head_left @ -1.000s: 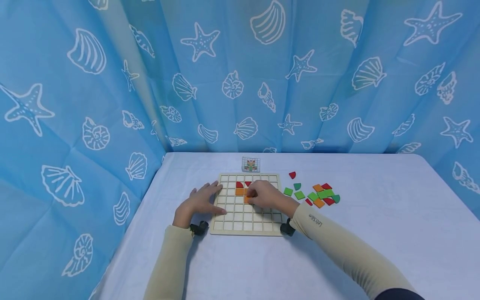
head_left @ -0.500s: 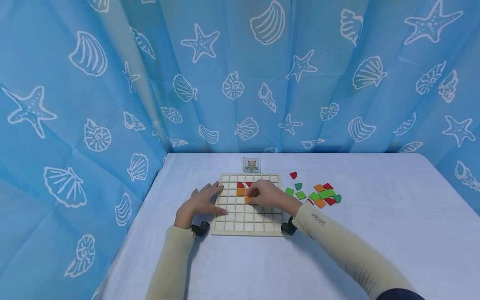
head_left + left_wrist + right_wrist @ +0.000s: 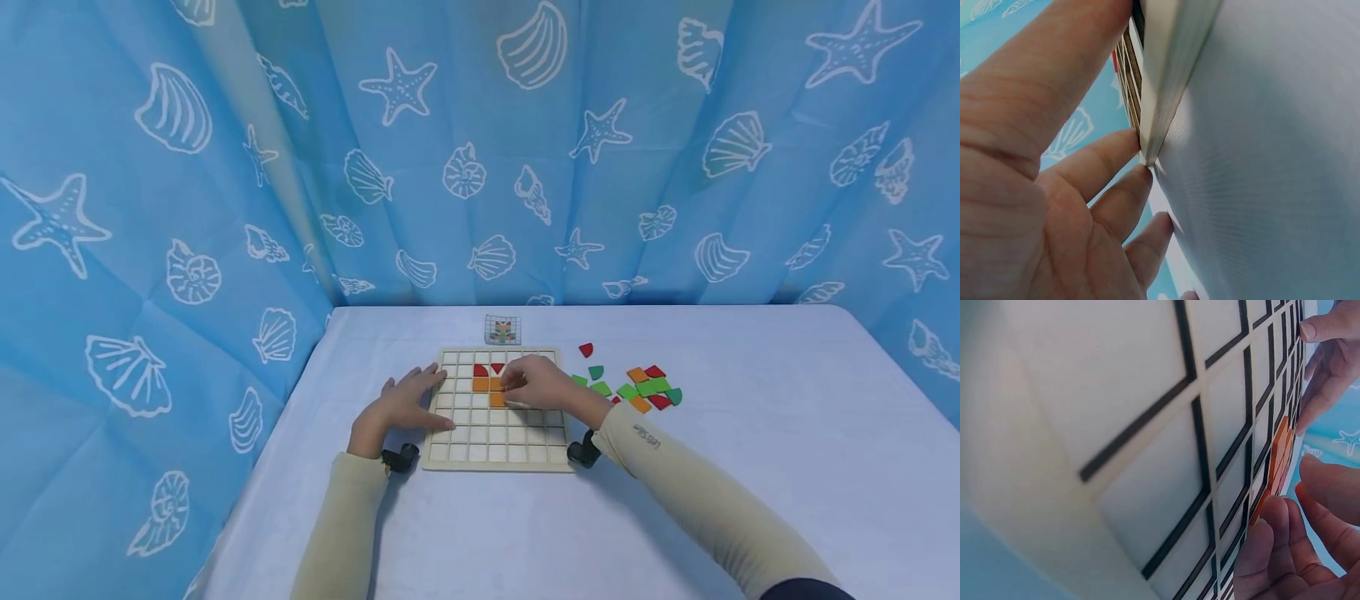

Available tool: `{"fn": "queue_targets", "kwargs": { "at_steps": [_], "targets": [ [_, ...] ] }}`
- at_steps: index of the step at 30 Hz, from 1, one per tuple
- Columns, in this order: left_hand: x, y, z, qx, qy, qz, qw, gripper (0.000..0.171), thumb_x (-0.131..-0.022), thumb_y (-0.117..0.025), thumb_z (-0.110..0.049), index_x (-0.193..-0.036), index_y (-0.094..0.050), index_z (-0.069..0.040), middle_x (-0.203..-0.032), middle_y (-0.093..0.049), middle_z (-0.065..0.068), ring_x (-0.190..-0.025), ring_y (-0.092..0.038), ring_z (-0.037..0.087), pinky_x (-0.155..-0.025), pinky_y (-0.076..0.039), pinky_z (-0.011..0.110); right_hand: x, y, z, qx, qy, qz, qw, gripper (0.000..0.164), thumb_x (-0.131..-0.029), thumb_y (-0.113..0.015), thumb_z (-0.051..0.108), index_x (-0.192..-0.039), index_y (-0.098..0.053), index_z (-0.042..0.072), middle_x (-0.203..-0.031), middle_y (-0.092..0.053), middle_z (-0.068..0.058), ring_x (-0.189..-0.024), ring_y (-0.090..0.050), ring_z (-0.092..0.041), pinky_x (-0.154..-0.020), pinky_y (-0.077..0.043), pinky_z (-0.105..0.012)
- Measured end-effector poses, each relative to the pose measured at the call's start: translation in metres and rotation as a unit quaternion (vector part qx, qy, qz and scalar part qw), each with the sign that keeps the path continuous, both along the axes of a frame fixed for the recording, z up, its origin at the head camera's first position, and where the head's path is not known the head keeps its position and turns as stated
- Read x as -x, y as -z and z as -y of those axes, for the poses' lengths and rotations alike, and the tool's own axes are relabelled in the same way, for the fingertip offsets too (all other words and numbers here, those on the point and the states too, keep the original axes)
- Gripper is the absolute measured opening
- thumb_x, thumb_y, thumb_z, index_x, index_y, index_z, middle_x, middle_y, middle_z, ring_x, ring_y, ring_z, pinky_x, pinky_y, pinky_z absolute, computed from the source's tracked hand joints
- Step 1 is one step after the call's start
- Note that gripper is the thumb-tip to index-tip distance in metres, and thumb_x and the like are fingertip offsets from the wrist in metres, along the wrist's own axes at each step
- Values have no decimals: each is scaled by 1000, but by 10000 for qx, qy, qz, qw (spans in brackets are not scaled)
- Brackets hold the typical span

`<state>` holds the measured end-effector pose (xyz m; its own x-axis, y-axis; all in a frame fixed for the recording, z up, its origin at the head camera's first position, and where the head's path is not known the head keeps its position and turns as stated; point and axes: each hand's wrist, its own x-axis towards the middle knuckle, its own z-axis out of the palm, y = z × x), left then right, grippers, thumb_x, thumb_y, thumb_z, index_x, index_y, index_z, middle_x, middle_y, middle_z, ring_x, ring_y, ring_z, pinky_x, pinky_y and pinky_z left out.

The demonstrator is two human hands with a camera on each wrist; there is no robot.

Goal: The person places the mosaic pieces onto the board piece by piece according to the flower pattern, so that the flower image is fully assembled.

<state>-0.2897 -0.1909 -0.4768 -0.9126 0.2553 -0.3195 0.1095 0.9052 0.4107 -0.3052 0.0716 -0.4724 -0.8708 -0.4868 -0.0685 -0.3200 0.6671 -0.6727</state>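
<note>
A pale wooden grid board [image 3: 495,467] lies on the white table. My left hand [image 3: 405,400] rests at its left edge with fingers spread and the thumb over the lower squares; in the left wrist view the fingertips [image 3: 1138,181] are right at the board's corner. Over the middle of the grid hovers my right hand [image 3: 536,382], thumb and index finger apart, nothing visible between them. Just left of those fingers sit orange square tiles [image 3: 481,384], one of them a row lower [image 3: 497,400]. Behind them are a red quarter-round tile [image 3: 481,370] and a red triangle [image 3: 497,367].
Loose green, orange and red tiles [image 3: 647,387] lie in a cluster right of the board, some overlapping. A lone red tile [image 3: 586,350] lies farther back. Behind the board is a small card [image 3: 502,329] with a coloured grid pattern. A blue shell-print curtain [image 3: 465,225] hangs behind the table.
My right thumb and index finger have parted and lifted slightly to the right, uncovering more of the orange tiles. My left hand stays in place.
</note>
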Motion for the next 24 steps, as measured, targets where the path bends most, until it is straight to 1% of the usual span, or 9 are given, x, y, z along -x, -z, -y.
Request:
{"fn": "queue_targets", "kwargs": {
  "at_steps": [3, 8, 15, 18, 20, 24],
  "targets": [
    [-1, 1, -2, -40, 27, 15, 10000, 98, -76, -80, -52, -155, -33, -19, -166, -21, 4, -154, -11, 33, -120, -3, 66, 0, 0, -4, -32, 50, 47, 10000, 12, -88, -75, 16, -99, -74, 11, -94, -72, 1, -88, -65, -12, -85, -57, -34],
    [-1, 0, -3, 15, -18, 22, 10000, 99, -75, -80, -53, -155, -33, -21, -166, -21, 3, -154, -11, 31, -121, -4, 64, 0, 0, -11, -154, 164, 54, 9997, 11, -89, -74, 14, -100, -73, 12, -96, -71, 2, -87, -63, -13, -86, -57, -33],
    [0, -2, 0, -29, -17, 47, 10000, 99, -75, -81, -53, -156, -33, -21, -166, -20, 3, -155, -10, 32, -121, -3, 64, -1, 1, -15, -178, 170, 69, 9997, 14, -88, -75, 15, -102, -73, 13, -98, -72, 2, -89, -65, -13, -88, -58, -33],
    [0, -2, 1, -48, -28, 38, 10000, 99, -75, -81, -53, -155, -33, -21, -166, -20, 3, -155, -10, 31, -121, -3, 64, 1, 0, -20, -265, 159, -26, 9995, 15, -89, -74, 15, -104, -73, 12, -100, -72, 1, -91, -65, -14, -88, -57, -34],
    [1, -1, 1, -48, -36, 43, 10000, 99, -75, -81, -53, -155, -33, -21, -166, -20, 3, -155, -10, 31, -121, -3, 64, 3, -3, -27, -294, 201, -65, 9993, 16, -89, -73, 16, -105, -73, 12, -101, -71, 0, -90, -64, -16, -85, -58, -33],
    [2, 2, 1, -38, -20, 46, 10000, 100, -74, -80, -54, -155, -33, -21, -166, -21, 3, -154, -11, 32, -121, -3, 65, 8, -13, -48, -264, 464, 15, 9986, 19, -91, -71, 17, -108, -72, 9, -101, -69, -4, -90, -62, -19, -79, -56, -32]
  ]
}}
